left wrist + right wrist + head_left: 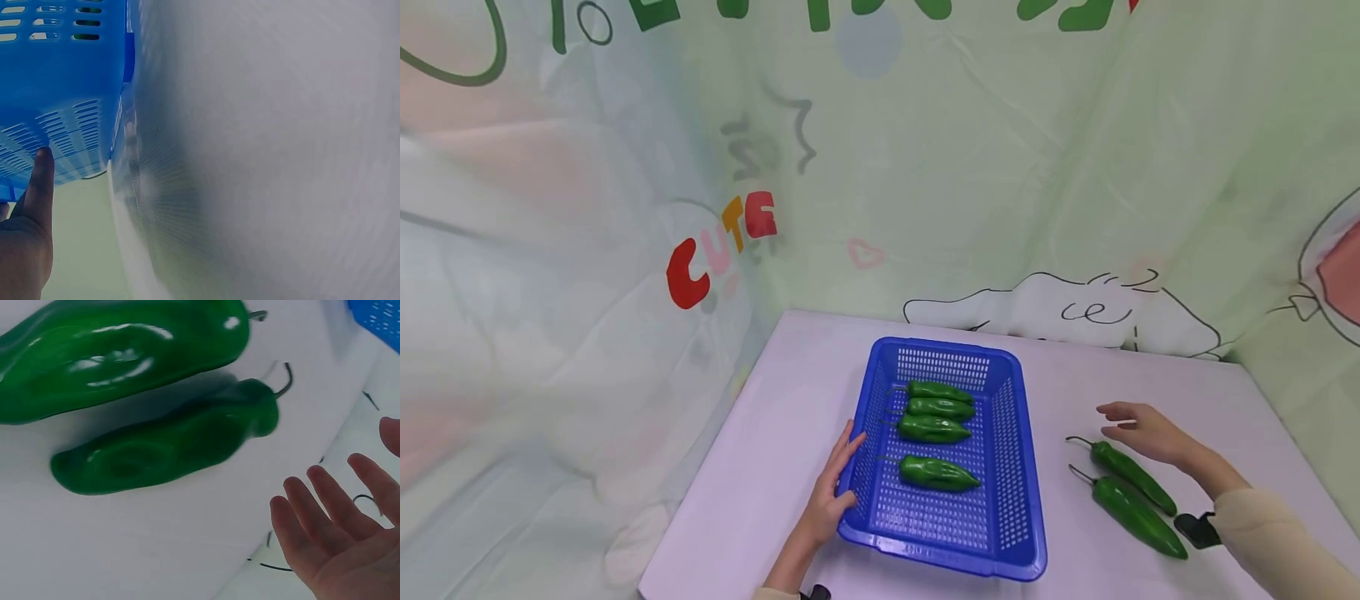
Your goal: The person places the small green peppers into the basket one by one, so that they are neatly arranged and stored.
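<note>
My left hand (825,500) holds the left rim of a blue plastic basket (1033,500). Its thumb and one fingertip lap over the rim, while another finger (41,181) reaches along the outer wall in the left wrist view. Inside the basket lie several green peppers: one pepper (938,473) nearer the front, the others (934,428) grouped behind it. To the right, two long green peppers (1138,517) (169,447) lie side by side on the table. My right hand (1150,432) hovers just beyond their stems, fingers extended and palm bare in the right wrist view.
A white table (737,500) carries the basket and the loose peppers. Printed cloth sheets (962,167) hang as walls along its left side, back and right.
</note>
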### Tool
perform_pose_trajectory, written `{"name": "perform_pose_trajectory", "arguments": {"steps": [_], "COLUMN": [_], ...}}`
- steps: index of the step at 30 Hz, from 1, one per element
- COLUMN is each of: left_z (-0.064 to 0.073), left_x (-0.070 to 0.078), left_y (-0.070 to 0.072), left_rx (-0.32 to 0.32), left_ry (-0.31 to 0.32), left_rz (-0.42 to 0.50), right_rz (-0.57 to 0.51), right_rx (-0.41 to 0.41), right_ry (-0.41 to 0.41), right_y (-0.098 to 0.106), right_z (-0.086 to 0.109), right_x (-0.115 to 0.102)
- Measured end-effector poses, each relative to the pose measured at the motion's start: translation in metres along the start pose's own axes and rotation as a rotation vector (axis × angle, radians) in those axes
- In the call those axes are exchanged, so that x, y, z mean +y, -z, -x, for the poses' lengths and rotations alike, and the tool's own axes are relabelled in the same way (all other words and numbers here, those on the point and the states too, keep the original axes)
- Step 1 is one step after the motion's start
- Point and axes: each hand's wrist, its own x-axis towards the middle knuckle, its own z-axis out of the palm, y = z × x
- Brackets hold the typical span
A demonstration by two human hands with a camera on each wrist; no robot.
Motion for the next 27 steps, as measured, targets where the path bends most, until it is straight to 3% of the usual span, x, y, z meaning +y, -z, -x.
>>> {"name": "perform_pose_trajectory", "arguments": {"steps": [13,27], "left_z": [0.0,0.0], "left_x": [0.0,-0.002], "left_y": [-0.001,0.0], "left_rx": [0.005,0.003], "left_ry": [-0.002,0.003], "left_rz": [-0.009,-0.008], "right_rz": [-0.017,-0.016], "right_rx": [-0.041,-0.041], "right_ry": [-0.101,-0.055], "right_y": [-0.018,-0.038], "right_z": [-0.004,-0.004], "right_x": [0.037,0.044]}}
